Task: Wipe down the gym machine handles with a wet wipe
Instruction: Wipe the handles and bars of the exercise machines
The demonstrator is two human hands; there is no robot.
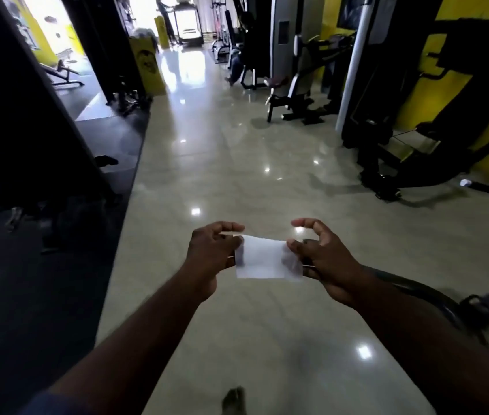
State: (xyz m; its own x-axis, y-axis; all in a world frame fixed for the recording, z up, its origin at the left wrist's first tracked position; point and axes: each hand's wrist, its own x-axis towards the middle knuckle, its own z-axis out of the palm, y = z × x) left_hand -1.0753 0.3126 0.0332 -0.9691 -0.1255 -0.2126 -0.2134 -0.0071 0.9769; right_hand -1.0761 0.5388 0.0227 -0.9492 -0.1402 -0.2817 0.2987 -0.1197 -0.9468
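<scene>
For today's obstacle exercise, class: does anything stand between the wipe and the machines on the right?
No. The left hand and right hand pinch the wipe by its ends; only bare floor lies between it and the machines on the right.

A white rectangular wet wipe (pixel 262 259) is held between the left grip (pixel 210 256) and the right grip (pixel 324 259), near and centred above the glossy tiled floor (pixel 222 151). A dark rubber mat (pixel 42 295) is laid along the left, with a black upright machine frame (pixel 27 115) on it. Black weight machines (pixel 411 163) are ranged along the right. A treadmill (pixel 189 25) is set at the far end.
</scene>
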